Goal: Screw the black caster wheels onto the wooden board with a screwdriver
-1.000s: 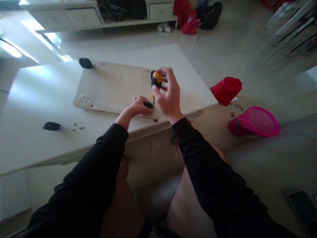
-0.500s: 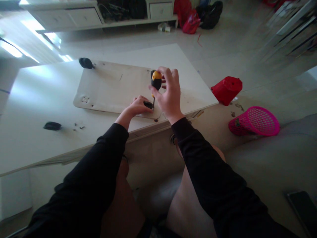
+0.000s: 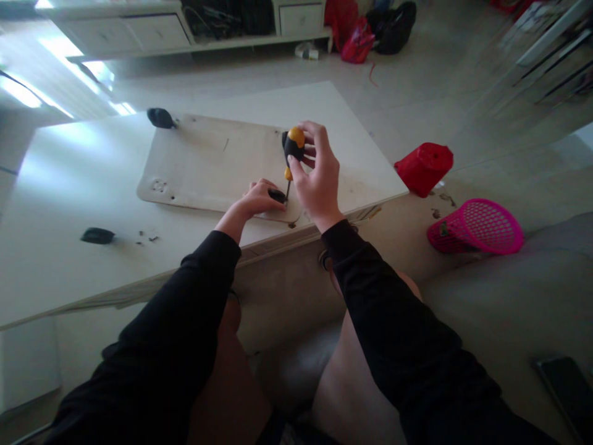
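A pale rectangular board [image 3: 210, 164] with rounded corners lies on the white table [image 3: 50, 185]. My right hand [image 3: 319, 170] is closed on a screwdriver [image 3: 294, 146] with a black and yellow handle, its shaft pointing down at the board's near right corner. There my left hand [image 3: 257, 199] grips a small black caster-like part [image 3: 277, 196] against the board, beside the screwdriver tip. Another black part [image 3: 160, 118] stands at the board's far left corner, and a further dark one shows behind the screwdriver handle. A loose black part [image 3: 97, 235] lies on the table at the left.
Several tiny dark bits [image 3: 147, 237], perhaps screws, lie near the loose part. On the floor to the right are a red bin [image 3: 425, 169] and a pink mesh basket [image 3: 475, 227]. A white cabinet [image 3: 152, 31] stands beyond the table. A phone [image 3: 567, 392] rests at lower right.
The screwdriver handle has shifted slightly up and right, and my right hand's fingers have changed position around it. My left hand and the board have stayed in place.
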Tool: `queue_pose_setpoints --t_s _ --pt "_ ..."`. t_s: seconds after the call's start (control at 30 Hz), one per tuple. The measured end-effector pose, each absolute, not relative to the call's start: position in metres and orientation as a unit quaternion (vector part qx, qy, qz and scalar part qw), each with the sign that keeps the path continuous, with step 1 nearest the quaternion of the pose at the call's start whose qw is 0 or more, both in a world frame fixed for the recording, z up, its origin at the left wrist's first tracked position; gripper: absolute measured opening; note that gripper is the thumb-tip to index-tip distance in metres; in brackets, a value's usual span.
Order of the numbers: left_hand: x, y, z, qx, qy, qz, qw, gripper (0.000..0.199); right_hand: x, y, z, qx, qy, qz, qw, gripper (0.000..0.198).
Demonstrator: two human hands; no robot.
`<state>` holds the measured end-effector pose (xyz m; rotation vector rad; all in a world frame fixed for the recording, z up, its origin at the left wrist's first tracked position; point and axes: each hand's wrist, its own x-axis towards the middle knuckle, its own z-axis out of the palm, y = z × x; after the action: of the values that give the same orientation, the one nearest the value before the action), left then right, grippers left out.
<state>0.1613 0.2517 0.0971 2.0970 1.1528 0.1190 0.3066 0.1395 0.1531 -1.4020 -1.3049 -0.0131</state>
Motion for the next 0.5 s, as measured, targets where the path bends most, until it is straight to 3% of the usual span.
queue_pose_setpoints --t_s 0.5 --pt "0.1606 0.2545 0.0936 0.818 0.433 0.052 0.376 0.055 0.3094 0.1414 0.1533 -0.602 -0.542 -0.027 0.586 0.039"
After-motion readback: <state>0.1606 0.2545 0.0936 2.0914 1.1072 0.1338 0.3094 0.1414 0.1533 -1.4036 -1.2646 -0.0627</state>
